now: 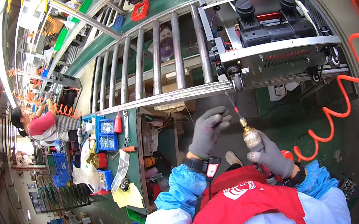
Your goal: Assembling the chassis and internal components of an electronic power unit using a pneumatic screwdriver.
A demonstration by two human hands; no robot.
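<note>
My right hand point(274, 159), in a grey glove, is closed around a pneumatic screwdriver point(252, 139) with a brass-coloured front. Its long thin bit point(233, 104) points up toward the roller conveyor. Just left of the bit is my left hand point(207, 133), also gloved, with fingers loosely bent and apart; I see nothing in them. Beyond my right hand, a machine point(280, 59) with a metal frame, black twin-topped motor unit point(276, 32) and small castors sits at the right end of the conveyor. Neither hand touches it.
Metal rollers point(157, 58) run left from the machine. An orange coiled air hose point(345, 100) hangs at the right. On the left, a green bench holds blue bins of small fasteners point(107, 135), a wrench point(125, 126) and yellow paper point(128, 197). Another person point(41, 124) works farther left.
</note>
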